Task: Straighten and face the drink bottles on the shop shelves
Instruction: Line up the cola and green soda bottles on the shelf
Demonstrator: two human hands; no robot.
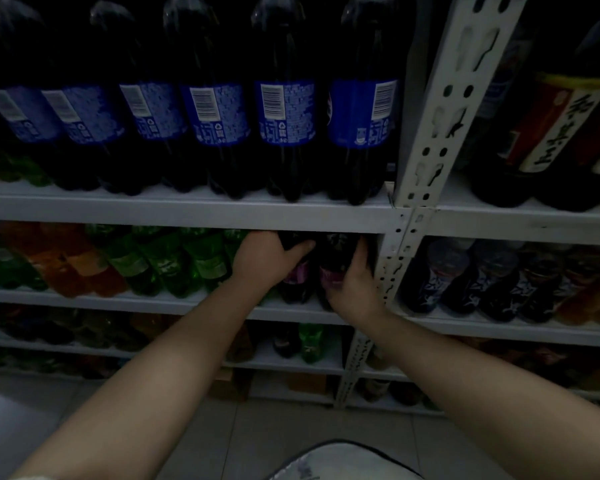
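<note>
Two dark bottles with purple labels stand at the right end of the middle shelf (187,304). My left hand (267,259) grips the upper part of the left dark bottle (296,275), thumb across its front. My right hand (352,284) grips the right dark bottle (333,263) from its right side, fingers curled round the label. The tops of both bottles are hidden under the shelf above. To their left stand green bottles (201,261) and orange bottles (66,258), leaning in the wide-angle view.
Large dark cola bottles with blue labels (286,112) fill the upper shelf, barcodes facing out. A white perforated upright (426,161) divides the bays. Dark bottles (482,278) stand in the right bay. Lower shelves hold more bottles. Pale tiled floor (222,441) lies below.
</note>
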